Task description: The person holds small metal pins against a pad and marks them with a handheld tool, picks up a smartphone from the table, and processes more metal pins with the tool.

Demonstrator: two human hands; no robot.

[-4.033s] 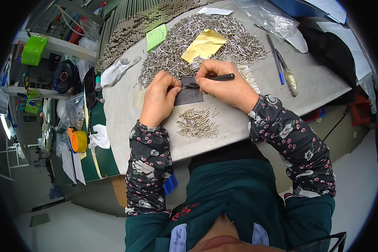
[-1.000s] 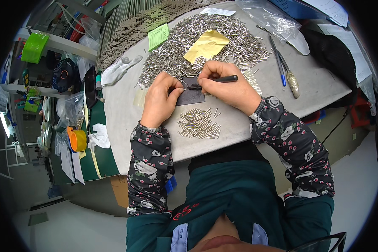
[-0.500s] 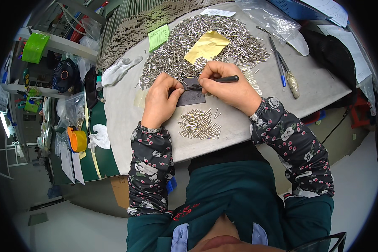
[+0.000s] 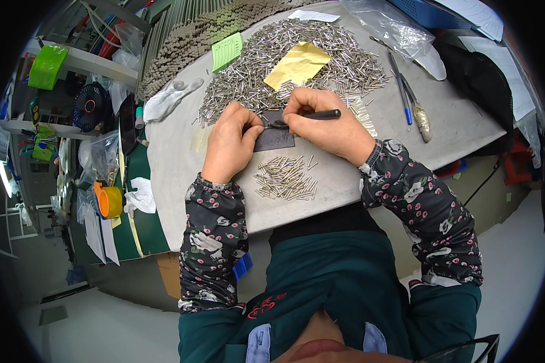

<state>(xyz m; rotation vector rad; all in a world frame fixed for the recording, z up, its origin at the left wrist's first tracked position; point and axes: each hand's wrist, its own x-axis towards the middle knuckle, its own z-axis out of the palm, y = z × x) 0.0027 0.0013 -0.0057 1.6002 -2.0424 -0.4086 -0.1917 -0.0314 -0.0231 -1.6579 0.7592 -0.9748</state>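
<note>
Left hand [image 4: 229, 144] pinched on small metal pin [image 4: 261, 126] over dark pad [image 4: 274, 137]; right hand [image 4: 331, 126] closed round black-handled tool [image 4: 313, 114], tip at pin; pin best kept steady, tool guided lightly; finished pins [image 4: 286, 178] heaped just below pad; big pin pile [image 4: 297, 57] beyond.

dark pad [image 4: 274, 140] partly under hands, pinched piece too small
</note>
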